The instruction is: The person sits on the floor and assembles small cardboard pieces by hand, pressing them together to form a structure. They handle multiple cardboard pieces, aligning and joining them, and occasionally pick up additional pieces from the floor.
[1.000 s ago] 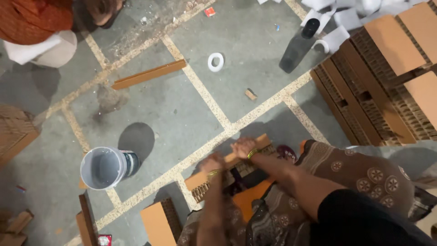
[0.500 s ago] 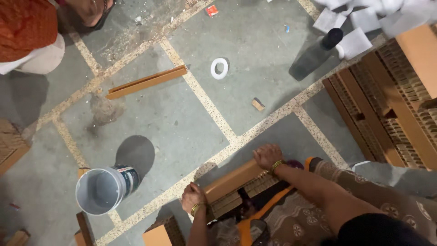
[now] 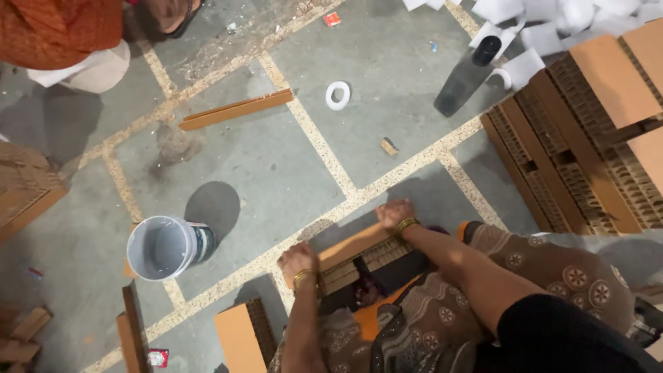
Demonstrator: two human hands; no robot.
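Note:
A long brown cardboard honeycomb strip [image 3: 352, 252] lies low over the grey floor in front of me. My left hand [image 3: 297, 260] presses down on its left end, fingers closed over it. At the strip's right end sits my right hand [image 3: 394, 213], fist-like, a gold bangle on the wrist. More ribbed cardboard [image 3: 345, 276] shows just beneath the strip. My patterned brown clothing and an orange cloth fill the lower right.
A grey bucket [image 3: 166, 247] stands at lower left. A loose cardboard strip [image 3: 235, 110], a white tape roll [image 3: 338, 95] and a dark bottle [image 3: 468, 77] lie farther off. Stacked honeycomb boards [image 3: 587, 131] fill the right. Another person in orange [image 3: 62, 34] sits at top left.
The view has shifted slightly. Both hands have stayed on the strip's ends and pushed it lower toward the floor; a second ago they held it higher and closer together.

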